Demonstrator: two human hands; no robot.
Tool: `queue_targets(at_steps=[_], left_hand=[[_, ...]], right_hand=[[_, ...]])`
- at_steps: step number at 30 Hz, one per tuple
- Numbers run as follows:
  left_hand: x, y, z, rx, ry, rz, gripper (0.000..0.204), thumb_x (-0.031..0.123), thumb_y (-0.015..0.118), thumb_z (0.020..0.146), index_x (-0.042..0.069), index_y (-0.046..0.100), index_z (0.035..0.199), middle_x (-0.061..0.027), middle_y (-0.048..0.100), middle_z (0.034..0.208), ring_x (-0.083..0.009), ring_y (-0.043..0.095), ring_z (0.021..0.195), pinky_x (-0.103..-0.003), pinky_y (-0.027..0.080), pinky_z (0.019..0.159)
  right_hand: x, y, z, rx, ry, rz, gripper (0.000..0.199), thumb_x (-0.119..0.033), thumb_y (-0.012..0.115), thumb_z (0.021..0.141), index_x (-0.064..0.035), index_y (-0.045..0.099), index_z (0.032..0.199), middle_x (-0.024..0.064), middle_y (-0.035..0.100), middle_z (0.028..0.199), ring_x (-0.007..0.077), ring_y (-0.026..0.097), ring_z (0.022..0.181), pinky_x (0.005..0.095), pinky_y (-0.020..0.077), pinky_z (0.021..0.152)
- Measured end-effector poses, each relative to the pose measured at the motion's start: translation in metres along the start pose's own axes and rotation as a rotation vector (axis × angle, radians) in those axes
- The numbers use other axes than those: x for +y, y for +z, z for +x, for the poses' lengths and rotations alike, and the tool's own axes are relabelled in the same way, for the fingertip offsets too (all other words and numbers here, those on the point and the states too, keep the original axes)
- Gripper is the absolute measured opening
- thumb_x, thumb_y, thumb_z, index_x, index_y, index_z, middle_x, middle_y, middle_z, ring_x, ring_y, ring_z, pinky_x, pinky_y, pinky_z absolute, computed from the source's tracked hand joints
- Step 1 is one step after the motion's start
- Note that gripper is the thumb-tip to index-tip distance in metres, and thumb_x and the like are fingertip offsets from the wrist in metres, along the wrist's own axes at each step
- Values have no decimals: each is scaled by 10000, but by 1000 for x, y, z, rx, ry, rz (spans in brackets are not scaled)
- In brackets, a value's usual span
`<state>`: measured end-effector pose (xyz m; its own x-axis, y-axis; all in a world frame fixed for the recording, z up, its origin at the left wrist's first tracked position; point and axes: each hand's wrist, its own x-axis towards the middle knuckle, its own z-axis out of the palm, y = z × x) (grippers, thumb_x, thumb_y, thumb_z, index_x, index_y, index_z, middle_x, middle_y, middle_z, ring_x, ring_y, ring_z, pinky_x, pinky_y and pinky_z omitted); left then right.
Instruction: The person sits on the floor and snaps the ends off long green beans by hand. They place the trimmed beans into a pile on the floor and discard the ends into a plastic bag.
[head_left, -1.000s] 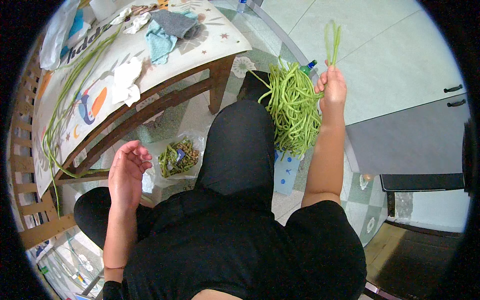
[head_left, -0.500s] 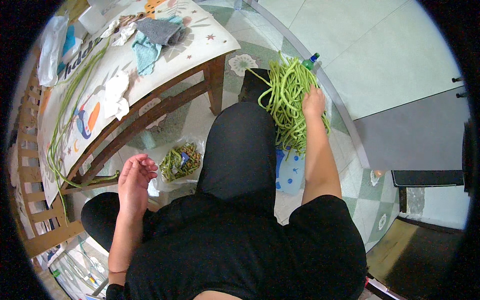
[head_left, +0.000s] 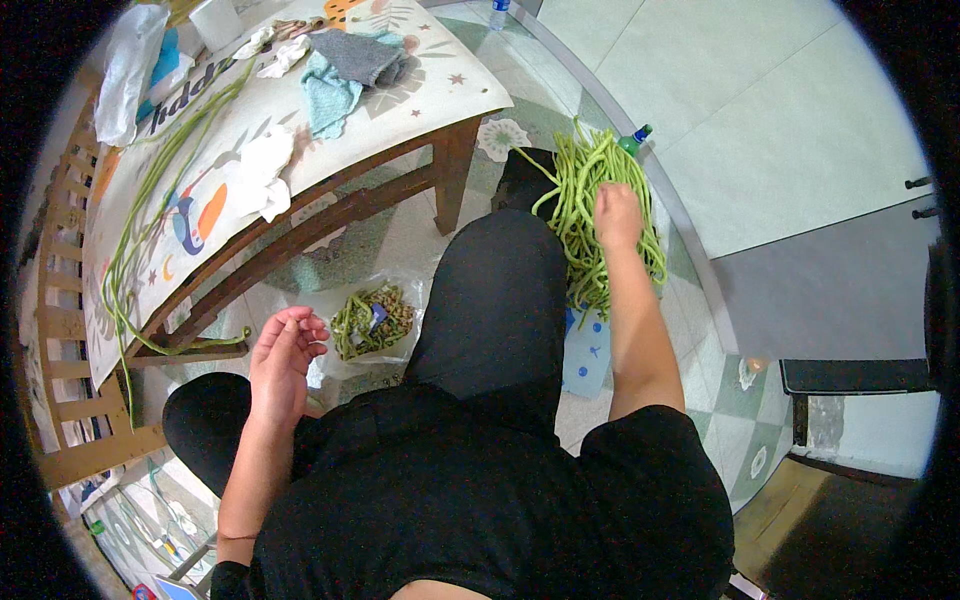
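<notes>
Left hand (head_left: 285, 350): hung half-open, empty. Right hand (head_left: 619, 215): curled over heaped yardlong beans (head_left: 580, 200); its hold was indiscernible.

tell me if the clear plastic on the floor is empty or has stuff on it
Not empty: a heap of green and brown scraps, with a small blue piece, lies on the clear plastic.

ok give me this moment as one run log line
left hand: loosely curled, nothing visibly held | right hand: at long green bean pile | clear bag: on floor, green pieces inside | table: long beans on top
</notes>
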<state>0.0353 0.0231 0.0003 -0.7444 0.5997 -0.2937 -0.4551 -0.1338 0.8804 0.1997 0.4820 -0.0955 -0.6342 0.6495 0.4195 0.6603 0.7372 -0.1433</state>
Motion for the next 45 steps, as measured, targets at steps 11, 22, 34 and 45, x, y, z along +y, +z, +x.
queue_targets(at_steps=[11,22,34,45], left_hand=[[3,-8,-6,51,-8,-3,176,179,416,883,58,488,987,-50,533,859,-157,527,785,-265,425,660],[0,-9,-2,42,-27,-12,179,173,415,880,54,506,979,-44,544,851,-148,537,774,-256,426,659],[11,1,-10,-57,-24,111,223,169,456,869,33,513,1035,-47,568,918,-130,537,805,-260,426,695],[53,25,-39,-276,270,-107,236,172,487,855,10,519,1024,-78,569,944,-115,521,804,-246,426,708]], right_hand=[[-32,24,7,-265,291,-111,226,-235,543,717,-38,611,803,147,597,871,302,585,778,418,473,669],[-25,26,-8,-490,342,-81,255,-275,573,709,-56,590,839,150,585,903,320,568,821,412,453,692],[-150,-140,-37,140,-264,453,183,-119,625,702,-77,595,877,97,541,826,265,530,766,328,429,669],[-258,-211,-83,59,-1004,547,311,-53,671,551,-65,630,859,1,456,649,170,434,507,296,321,446]])
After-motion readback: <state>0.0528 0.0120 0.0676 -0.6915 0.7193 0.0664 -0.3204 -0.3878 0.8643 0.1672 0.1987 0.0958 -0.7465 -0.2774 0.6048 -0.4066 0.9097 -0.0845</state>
